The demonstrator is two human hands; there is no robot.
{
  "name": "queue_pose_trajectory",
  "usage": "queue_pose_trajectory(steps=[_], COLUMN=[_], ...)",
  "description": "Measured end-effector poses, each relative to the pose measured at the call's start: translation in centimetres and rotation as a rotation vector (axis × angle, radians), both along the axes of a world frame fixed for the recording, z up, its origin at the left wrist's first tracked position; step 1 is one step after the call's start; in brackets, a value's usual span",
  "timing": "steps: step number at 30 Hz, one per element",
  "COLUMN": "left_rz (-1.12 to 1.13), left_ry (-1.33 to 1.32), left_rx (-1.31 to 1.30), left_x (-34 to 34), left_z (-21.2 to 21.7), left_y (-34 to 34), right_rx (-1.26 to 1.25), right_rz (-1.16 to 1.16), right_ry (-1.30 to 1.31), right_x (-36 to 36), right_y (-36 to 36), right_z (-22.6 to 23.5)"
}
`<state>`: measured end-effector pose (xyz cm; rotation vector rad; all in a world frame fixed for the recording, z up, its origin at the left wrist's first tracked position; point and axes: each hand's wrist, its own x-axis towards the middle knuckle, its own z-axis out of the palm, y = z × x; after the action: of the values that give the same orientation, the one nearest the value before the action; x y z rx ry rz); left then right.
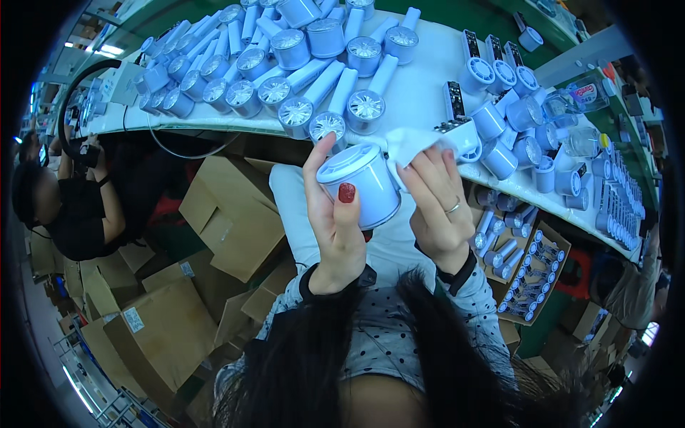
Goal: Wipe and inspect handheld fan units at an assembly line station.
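My left hand [334, 239] is wrapped round a white cup-shaped plastic housing [367, 189], thumb across its side and fingers behind it. The housing is tilted, with its ringed end facing up and left. In my right hand [439, 214] a white cloth [408, 148] is pinched, bunched against the housing's right side. Just beyond my right fingers lies a white part with a dark circuit board [453, 125], partly hidden by the cloth. Several finished-looking housings with long handles and clear faceted ends [365, 105] lie beyond my left hand on the white-covered table [421, 89].
More white housings [526, 113], some with boards, crowd the table's right side near clear plastic bottles [584, 141]. Below the table edge stands a carton of similar parts [531, 274]. Brown cardboard boxes [232, 214] fill the floor at left, where another person [89, 207] sits.
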<state>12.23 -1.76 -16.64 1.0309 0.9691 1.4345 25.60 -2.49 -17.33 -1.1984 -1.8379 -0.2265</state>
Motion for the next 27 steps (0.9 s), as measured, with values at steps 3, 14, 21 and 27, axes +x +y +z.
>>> queue_pose_trajectory(steps=[3, 14, 21, 27], left_rz=[-0.009, 0.011, -0.01, -0.109], left_ry=[-0.013, 0.025, -0.071, -0.271], left_rx=[0.034, 0.076, -0.022, -0.235], left_x=[0.2, 0.3, -0.4, -0.3], left_z=[0.2, 0.1, 1.3, 1.4], left_y=[-0.1, 0.0, 0.2, 0.8], right_rx=[0.025, -0.088, -0.039, -0.368], right_rz=[-0.188, 0.037, -0.439, 0.117], right_ry=[0.022, 0.062, 1.103, 2.114], right_x=[1.6, -1.2, 3.5, 4.5], right_y=[1.0, -0.3, 1.5, 0.1], right_z=[-0.1, 0.8, -1.1, -2.3])
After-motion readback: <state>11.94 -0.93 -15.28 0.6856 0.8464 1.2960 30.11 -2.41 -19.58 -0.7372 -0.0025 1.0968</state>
